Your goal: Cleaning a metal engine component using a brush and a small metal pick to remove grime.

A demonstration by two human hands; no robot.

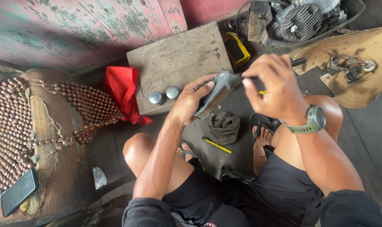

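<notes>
Head view, looking down past bent knees and sandalled feet at a dark, grimy floor. Left hand [191, 98] wrapped around a small grey metal part with a ribbed brown face [214, 97], held tilted above the floor, just in front of a worn wooden board [178, 59]. Right hand [271, 86], green watch [313, 120] on the wrist, pinched shut on a dark slim tool [298, 62] whose tip meets the part's upper end.

Best done, by the look of it, with the left grip kept firm and the part braced close to the body, the tool tip seated squarely before any force, and pressure kept along the tool's line to avoid a slip toward the left thumb.

Nearby: two small metal cylinders [164, 95] standing side by side on the board, a red cloth [126, 92] draped at its left edge, a dark rag [224, 127] on the floor under the hands, a yellow-handled tool [216, 145] just beside it. Beaded seat cover [14, 126] at the left with a phone [19, 192] lying on it. Engine [300, 21] at top right, cardboard [367, 54] with small parts beside it.

Hard to make out: the tool's working tip, hidden behind the fingers; what kind of tool it is; the part's far side. Yellow container [237, 48] behind the board only partly seen.
</notes>
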